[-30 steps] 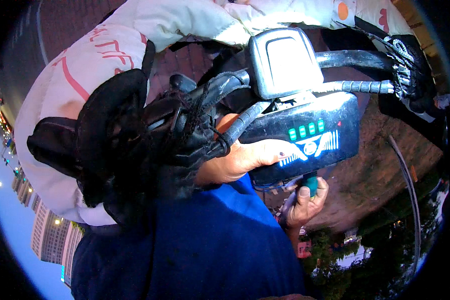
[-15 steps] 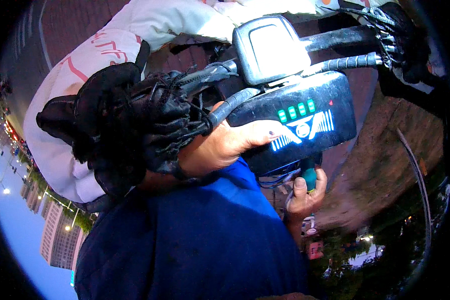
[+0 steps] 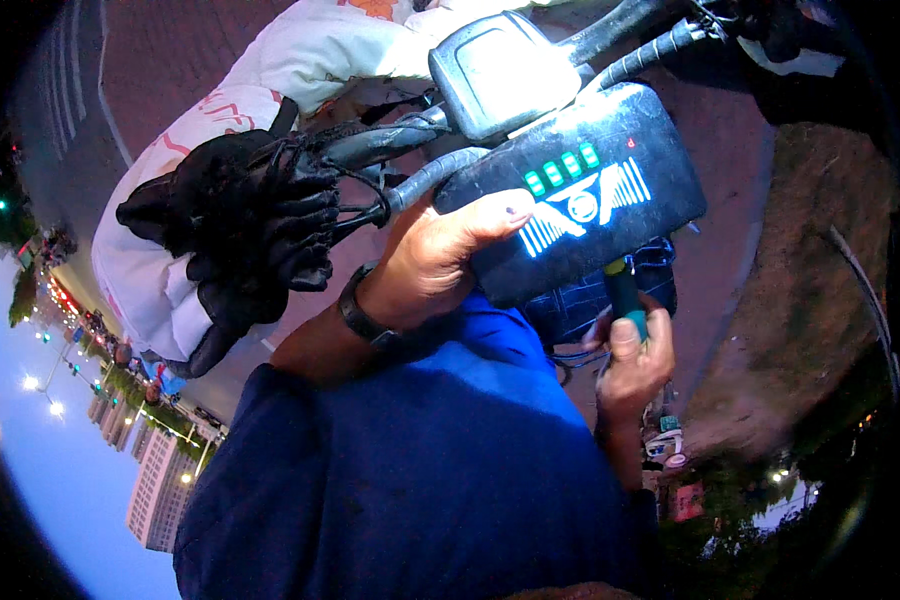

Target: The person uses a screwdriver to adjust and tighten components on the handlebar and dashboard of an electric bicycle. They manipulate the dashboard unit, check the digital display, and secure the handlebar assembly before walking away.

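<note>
Toward two o'clock from the middle of the view sits a black display panel [image 3: 660, 140] with green bars and a white emblem lit. Around its eight o'clock edge the left hand [image 3: 420, 260] is clasped, thumb flat on the face, fingers hidden behind; a dark band [image 3: 360, 310] circles that wrist. At the panel's five o'clock, the right hand [image 3: 635, 365] has thumb and fingers closed round a green-and-dark handle [image 3: 625, 295], its far end hard to make out by the panel's lower edge. A squarish casing [image 3: 505, 75] stands at the panel's eleven o'clock, bright with glare
</note>
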Available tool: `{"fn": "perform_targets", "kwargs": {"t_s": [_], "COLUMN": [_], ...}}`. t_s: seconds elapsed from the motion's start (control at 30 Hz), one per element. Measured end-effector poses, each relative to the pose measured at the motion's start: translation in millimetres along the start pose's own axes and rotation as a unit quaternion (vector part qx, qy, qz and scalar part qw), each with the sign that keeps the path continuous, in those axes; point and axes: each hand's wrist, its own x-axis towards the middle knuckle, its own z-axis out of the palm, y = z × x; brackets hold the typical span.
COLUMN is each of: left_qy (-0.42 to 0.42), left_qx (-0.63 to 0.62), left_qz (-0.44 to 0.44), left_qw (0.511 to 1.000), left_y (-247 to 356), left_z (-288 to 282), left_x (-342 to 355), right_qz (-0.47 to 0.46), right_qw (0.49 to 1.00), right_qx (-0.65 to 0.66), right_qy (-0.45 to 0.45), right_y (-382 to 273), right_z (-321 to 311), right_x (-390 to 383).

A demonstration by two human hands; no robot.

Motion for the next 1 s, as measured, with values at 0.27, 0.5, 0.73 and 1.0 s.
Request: {"fn": "perform_targets", "kwargs": {"t_s": [0.27, 0.5, 0.73, 1.0], "left_qy": [0.056, 0.062, 0.062, 0.129], "left_qx": [0.01, 0.001, 0.037, 0.073], "left_qz": [0.04, 0.041, 0.061, 0.079], "left_qw": [0.998, 0.997, 0.995, 0.986], "left_y": [-7, -6, -6, -5], "left_z": [3, -1, 8, 3], "left_x": [3, 3, 4, 1], "right_qz": [0.142, 0.144, -0.183, 0.075], "right_qw": [0.95, 0.985, 0.979, 0.979], "right_qx": [0.262, 0.085, -0.066, 0.157], "right_qy": [-0.09, 0.036, 0.061, -0.104], "right_y": [-6, -10, 13, 1], "right_z": [-7, -1, 5, -14], "right_x": [1, 1, 4, 8]}}
